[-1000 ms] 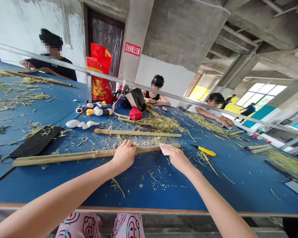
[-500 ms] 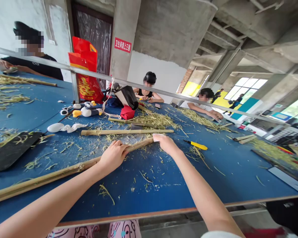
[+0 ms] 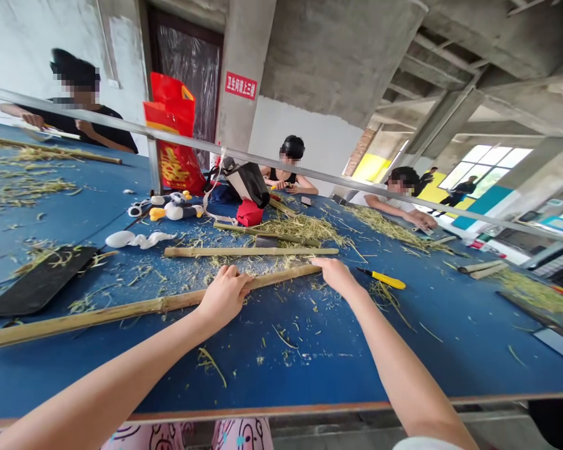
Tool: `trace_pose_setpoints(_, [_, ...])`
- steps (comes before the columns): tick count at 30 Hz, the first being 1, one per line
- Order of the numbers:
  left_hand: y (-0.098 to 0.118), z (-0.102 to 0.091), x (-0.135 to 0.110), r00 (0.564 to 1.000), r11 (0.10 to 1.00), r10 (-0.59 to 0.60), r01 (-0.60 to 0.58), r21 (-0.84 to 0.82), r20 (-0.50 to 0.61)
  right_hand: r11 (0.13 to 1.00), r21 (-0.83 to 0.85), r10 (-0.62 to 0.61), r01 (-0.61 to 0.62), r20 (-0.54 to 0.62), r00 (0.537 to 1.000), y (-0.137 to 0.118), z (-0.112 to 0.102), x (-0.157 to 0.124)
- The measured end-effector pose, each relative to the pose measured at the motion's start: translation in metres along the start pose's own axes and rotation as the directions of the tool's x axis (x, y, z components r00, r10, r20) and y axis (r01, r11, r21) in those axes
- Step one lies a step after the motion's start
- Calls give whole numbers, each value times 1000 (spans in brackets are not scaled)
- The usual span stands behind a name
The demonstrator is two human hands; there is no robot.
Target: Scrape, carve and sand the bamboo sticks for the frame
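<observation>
A long bamboo pole (image 3: 122,314) runs from the left edge of the blue table up to the middle. My left hand (image 3: 226,292) is closed over it, fingers wrapped around its upper part. My right hand (image 3: 334,274) is at the pole's right end, fingers pinched there. A pale bit shows at those fingertips; the white sheet seen there before is mostly hidden now. Just beyond lies a second, shorter bamboo pole (image 3: 251,252), with a thinner greenish strip (image 3: 291,239) behind it. A yellow-handled knife (image 3: 388,280) rests right of my right hand.
Shavings (image 3: 304,228) and pale dust cover much of the table (image 3: 281,362). A black flat board (image 3: 40,284), white toy-like pieces (image 3: 138,239), a red bag (image 3: 176,153) and a black-and-white bag (image 3: 244,181) lie about. A metal rail (image 3: 272,164) crosses behind. Several people sit around.
My right hand remains at the pole's end, and the white sheet under its fingers has gone mostly out of sight. The pole's left part sits higher in view. The whole view has shifted slightly.
</observation>
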State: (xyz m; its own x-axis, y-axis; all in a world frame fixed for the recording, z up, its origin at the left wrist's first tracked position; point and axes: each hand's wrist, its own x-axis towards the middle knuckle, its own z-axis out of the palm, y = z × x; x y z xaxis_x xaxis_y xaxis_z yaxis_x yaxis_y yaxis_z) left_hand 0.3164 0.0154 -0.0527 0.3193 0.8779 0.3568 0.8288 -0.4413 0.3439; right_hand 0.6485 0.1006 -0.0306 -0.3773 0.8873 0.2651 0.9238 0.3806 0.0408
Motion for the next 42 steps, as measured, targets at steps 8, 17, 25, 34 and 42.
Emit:
trace_pose_setpoints(8, [-2, 0, 2, 1000, 996, 3, -2, 94, -6, 1000, -4, -5, 5, -2, 1000, 2, -5, -5])
trace_pose_setpoints(17, [-4, -9, 8, 996, 963, 80, -89, 255, 46, 999, -15, -37, 37, -9, 999, -6, -3, -2])
trace_pose_setpoints(25, [-8, -8, 9, 997, 965, 47, -61, 254, 63, 1000, -15, -17, 18, 36, 999, -8, -4, 0])
trace_pose_setpoints(34, [-18, -1, 10, 990, 951, 134, -141, 274, 44, 999, -46, 22, -23, -20, 1000, 10, -2, 0])
trace_pose_setpoints(42, [-18, -11, 9, 988, 962, 108, -132, 240, 108, 997, -70, 19, -32, -181, 983, 15, -15, -8])
